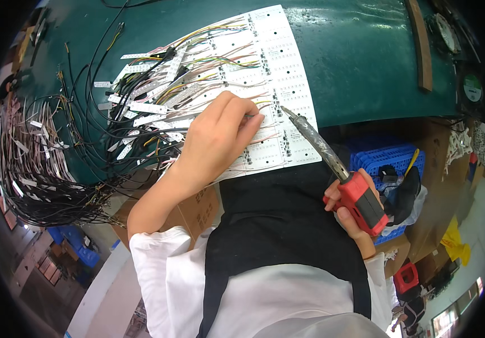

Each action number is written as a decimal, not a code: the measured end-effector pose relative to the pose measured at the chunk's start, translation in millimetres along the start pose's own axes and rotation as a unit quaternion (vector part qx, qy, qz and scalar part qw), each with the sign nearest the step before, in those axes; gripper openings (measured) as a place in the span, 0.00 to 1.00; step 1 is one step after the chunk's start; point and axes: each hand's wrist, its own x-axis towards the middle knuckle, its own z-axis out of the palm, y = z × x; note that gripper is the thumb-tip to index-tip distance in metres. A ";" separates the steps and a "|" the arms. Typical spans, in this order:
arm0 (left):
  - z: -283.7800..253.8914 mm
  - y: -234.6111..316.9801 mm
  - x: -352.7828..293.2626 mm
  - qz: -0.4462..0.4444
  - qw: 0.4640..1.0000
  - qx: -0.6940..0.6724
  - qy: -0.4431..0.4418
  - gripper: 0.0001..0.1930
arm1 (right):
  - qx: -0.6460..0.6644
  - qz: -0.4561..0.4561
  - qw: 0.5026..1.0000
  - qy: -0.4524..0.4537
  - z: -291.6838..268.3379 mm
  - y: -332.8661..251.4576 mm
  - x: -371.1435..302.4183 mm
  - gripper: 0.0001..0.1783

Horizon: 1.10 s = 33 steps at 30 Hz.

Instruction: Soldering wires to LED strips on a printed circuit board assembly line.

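A white panel of circuit boards (287, 53) lies at the front edge of the bench, with rows of small dark parts and thin wires running onto it from the left. My left hand (220, 132) is over the panel, thumb and forefinger pinched on a thin wire (264, 106) whose end reaches the board. My right hand (350, 209) grips a red and black soldering gun (360, 200) by its handle. The gun's long metal barrel slants up and left, and its tip is close over the panel, just right of the wire end. Whether the tip touches is unclear.
Black cables with white tags (141, 107) spread over the green bench top (360, 67). A thick wire bundle (28, 169) hangs at the left edge. Below right stands a blue plastic basket (380, 160). A wooden strip (419, 48) and a solder reel (472, 87) sit far right.
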 end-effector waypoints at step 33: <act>7.5 -12.6 9.5 0.061 0.998 -0.007 0.028 0.05 | -0.096 0.060 0.994 -0.005 9.2 -5.9 4.0 0.32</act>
